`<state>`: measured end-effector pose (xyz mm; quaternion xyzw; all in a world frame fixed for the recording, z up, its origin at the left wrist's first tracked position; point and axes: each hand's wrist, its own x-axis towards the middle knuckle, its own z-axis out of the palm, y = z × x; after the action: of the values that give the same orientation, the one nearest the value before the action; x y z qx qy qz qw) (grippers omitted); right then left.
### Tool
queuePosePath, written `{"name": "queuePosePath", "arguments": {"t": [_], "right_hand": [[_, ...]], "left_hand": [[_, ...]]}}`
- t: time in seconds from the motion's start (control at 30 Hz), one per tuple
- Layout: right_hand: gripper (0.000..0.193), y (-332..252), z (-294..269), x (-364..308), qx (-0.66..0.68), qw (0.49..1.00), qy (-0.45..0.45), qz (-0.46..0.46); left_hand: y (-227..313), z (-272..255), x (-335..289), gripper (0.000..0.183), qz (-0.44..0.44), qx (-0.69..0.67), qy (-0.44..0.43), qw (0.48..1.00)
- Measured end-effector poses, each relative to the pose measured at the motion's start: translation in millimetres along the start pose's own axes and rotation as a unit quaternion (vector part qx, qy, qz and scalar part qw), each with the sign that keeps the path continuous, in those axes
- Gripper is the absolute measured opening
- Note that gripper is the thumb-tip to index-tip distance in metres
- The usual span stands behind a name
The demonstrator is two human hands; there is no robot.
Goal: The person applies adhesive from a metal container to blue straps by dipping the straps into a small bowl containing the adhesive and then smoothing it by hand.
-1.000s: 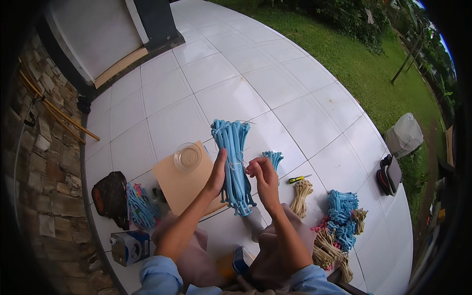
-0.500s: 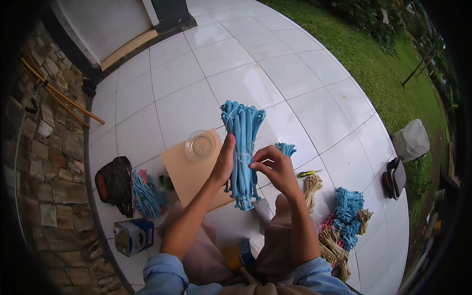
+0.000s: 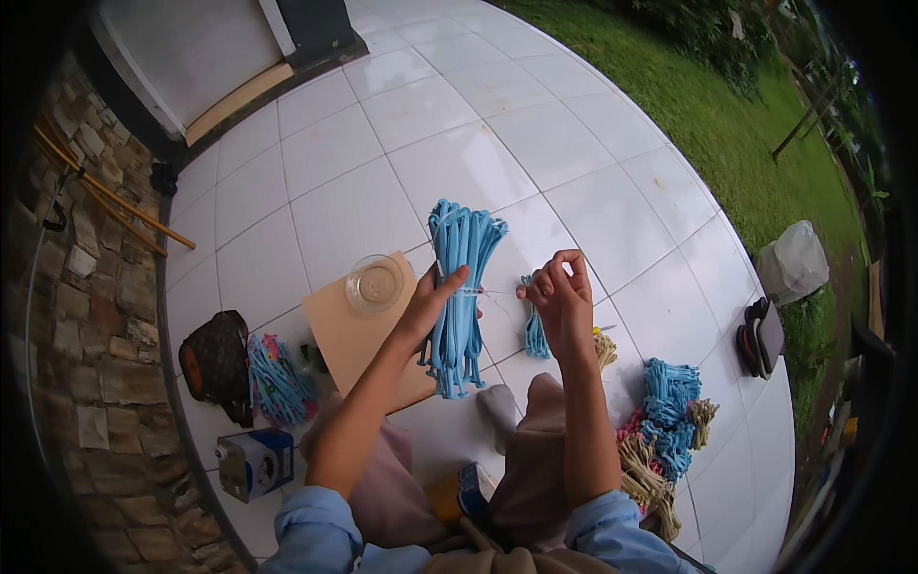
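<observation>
My left hand [image 3: 432, 304] is wrapped round the middle of a bundle of light-blue cords [image 3: 462, 247], its thumb across the front. The bundle stands roughly upright in the air, with small knobs at the cord ends. A thin pale thread [image 3: 496, 292] circles its waist and stretches out to the right. My right hand [image 3: 564, 298] is raised apart from the bundle, its fingers pinched at the thread's far end; the exact grip is too fine to see. Behind that hand, a second blue bundle [image 3: 535, 330] lies on the tiles.
A clear round dish [image 3: 375, 283] rests on a tan board [image 3: 346, 340]. Left of it are a brown bag [image 3: 216, 359], blue-and-pink cords [image 3: 277, 381] and a blue-and-white can [image 3: 256, 465]. Blue bundles [image 3: 672, 407] and cream bundles [image 3: 646, 475] lie right, near a dark pouch [image 3: 762, 337].
My right hand has moved away from the bundle, up and to the right, drawing the thread out. My left thumb has come round onto the front of the bundle.
</observation>
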<state>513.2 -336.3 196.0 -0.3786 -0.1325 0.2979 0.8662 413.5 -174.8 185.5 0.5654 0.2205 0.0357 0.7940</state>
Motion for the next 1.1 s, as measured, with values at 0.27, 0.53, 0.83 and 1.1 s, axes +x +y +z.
{"name": "queuePosePath", "arguments": {"t": [0.27, 0.53, 0.83, 1.1], "right_hand": [[0.008, -26, -47, 18, -0.235, 0.931, 0.210, -0.183], [0.004, -35, -59, 14, -0.488, 0.796, 0.274, -0.231], [0.035, -2, -23, 3, -0.608, 0.769, -0.065, -0.184], [0.013, 15, -14, 2, -0.655, 0.717, -0.062, -0.233]], "left_hand": [[3, 16, -7, 0.054, 0.032, -0.336, -0.215, 0.916], [-9, 16, 2, 0.056, 0.022, -0.089, -0.188, 0.978], [-43, 13, 18, 0.051, 0.009, -0.024, -0.092, 0.995], [-42, 19, 24, 0.050, -0.021, -0.084, -0.088, 0.992]]}}
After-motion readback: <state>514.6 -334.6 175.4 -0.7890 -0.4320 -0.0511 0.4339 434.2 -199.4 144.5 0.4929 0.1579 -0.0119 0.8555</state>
